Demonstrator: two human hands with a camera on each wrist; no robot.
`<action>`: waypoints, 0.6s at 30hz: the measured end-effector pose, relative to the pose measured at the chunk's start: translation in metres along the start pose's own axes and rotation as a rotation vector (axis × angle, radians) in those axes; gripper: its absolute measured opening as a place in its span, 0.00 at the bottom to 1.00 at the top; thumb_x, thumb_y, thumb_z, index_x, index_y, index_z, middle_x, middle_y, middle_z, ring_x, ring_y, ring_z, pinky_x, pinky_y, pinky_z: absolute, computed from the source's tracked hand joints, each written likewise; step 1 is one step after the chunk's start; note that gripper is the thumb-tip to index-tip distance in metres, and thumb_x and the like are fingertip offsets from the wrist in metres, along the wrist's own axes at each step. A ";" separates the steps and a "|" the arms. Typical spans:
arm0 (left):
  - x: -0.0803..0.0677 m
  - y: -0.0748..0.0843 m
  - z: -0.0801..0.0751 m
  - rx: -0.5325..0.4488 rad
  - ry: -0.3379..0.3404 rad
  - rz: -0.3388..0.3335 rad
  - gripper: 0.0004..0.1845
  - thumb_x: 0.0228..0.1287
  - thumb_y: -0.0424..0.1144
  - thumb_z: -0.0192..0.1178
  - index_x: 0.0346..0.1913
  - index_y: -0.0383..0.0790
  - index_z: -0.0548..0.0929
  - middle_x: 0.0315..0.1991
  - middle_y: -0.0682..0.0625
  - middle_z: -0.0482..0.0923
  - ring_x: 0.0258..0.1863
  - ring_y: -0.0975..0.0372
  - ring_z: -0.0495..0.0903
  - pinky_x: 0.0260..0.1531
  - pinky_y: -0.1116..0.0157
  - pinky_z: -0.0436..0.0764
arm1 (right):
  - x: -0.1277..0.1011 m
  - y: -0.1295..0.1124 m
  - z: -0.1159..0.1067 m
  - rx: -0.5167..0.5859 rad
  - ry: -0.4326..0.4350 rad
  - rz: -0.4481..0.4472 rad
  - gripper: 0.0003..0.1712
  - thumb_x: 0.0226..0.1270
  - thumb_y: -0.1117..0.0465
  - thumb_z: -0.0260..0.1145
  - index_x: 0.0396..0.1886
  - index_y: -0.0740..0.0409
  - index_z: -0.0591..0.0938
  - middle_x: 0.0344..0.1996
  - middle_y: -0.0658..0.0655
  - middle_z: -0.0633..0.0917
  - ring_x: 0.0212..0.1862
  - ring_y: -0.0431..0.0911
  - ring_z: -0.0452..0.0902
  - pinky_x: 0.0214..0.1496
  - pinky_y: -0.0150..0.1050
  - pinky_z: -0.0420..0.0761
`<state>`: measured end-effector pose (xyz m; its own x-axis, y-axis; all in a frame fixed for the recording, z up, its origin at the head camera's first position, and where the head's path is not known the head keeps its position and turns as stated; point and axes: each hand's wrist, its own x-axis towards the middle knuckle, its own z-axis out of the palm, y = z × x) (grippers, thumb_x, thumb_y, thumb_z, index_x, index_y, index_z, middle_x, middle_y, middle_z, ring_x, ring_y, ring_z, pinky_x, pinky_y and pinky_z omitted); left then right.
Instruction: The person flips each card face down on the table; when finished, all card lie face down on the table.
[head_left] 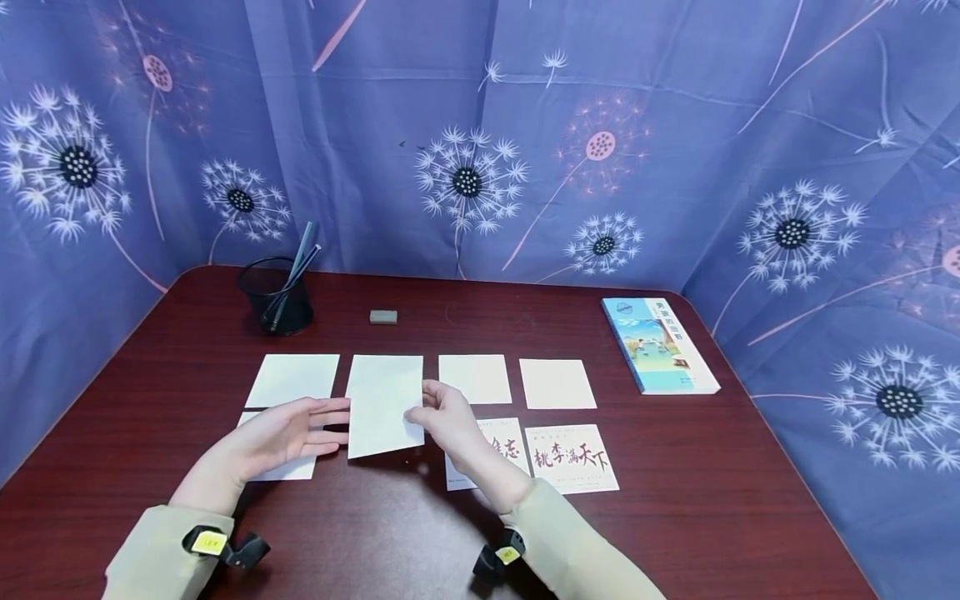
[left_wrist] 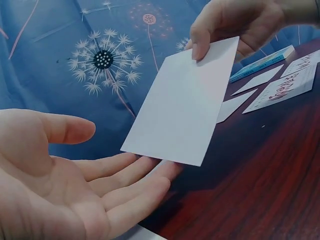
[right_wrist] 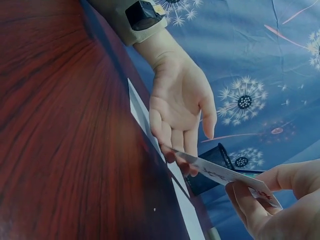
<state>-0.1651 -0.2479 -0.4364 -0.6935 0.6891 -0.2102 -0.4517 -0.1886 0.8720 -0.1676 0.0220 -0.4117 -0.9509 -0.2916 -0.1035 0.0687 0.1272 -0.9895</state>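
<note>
My right hand [head_left: 442, 417] pinches a white card [head_left: 384, 405] by its right edge and holds it lifted above the dark red table [head_left: 375, 533]. In the left wrist view the card [left_wrist: 182, 102] shows its blank side, and in the right wrist view the card [right_wrist: 220, 175] shows red printed characters underneath. Palm up, my left hand [head_left: 288, 429] lies open beside the card, fingertips [left_wrist: 150, 172] just under its near edge. Below this hand lies another white card [head_left: 288, 468]. Three blank cards [head_left: 294, 379] [head_left: 474, 378] [head_left: 557, 383] lie in a row.
Two cards with red calligraphy [head_left: 572, 458] [head_left: 502, 440] lie face up at the right. A book [head_left: 658, 343] lies further right. A black mesh pen cup [head_left: 276, 296] and a grey eraser [head_left: 383, 317] stand near the back edge. Blue dandelion cloth surrounds the table.
</note>
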 end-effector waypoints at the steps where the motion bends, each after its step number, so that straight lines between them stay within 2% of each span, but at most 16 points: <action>1: 0.000 0.000 0.000 0.010 0.010 -0.001 0.28 0.81 0.43 0.31 0.75 0.30 0.51 0.57 0.56 0.75 0.57 0.60 0.80 0.59 0.67 0.78 | 0.001 0.001 0.000 -0.005 -0.004 0.000 0.25 0.55 0.71 0.61 0.55 0.74 0.77 0.47 0.68 0.85 0.45 0.42 0.80 0.58 0.40 0.79; 5: -0.001 -0.001 -0.002 0.057 0.055 -0.014 0.32 0.81 0.44 0.32 0.75 0.25 0.43 0.58 0.55 0.74 0.57 0.62 0.79 0.58 0.67 0.78 | 0.002 0.006 -0.004 -0.027 -0.040 0.009 0.23 0.55 0.71 0.61 0.52 0.75 0.77 0.45 0.70 0.84 0.39 0.37 0.77 0.49 0.34 0.81; 10: -0.002 -0.001 -0.002 0.118 0.104 -0.042 0.34 0.81 0.46 0.33 0.75 0.24 0.40 0.59 0.55 0.73 0.56 0.62 0.79 0.57 0.67 0.78 | 0.003 0.011 -0.008 -0.082 -0.073 0.030 0.22 0.57 0.70 0.61 0.52 0.77 0.77 0.43 0.70 0.84 0.35 0.37 0.76 0.41 0.30 0.80; 18: -0.004 -0.001 -0.002 0.134 0.144 -0.052 0.34 0.80 0.46 0.36 0.74 0.22 0.45 0.58 0.53 0.74 0.55 0.61 0.81 0.56 0.66 0.80 | 0.005 0.018 -0.011 -0.238 -0.045 0.037 0.23 0.55 0.73 0.64 0.53 0.73 0.79 0.42 0.64 0.85 0.40 0.43 0.79 0.48 0.37 0.81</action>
<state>-0.1625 -0.2519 -0.4373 -0.7486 0.5867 -0.3087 -0.4166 -0.0540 0.9075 -0.1748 0.0331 -0.4291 -0.9345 -0.3233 -0.1491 0.0254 0.3573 -0.9336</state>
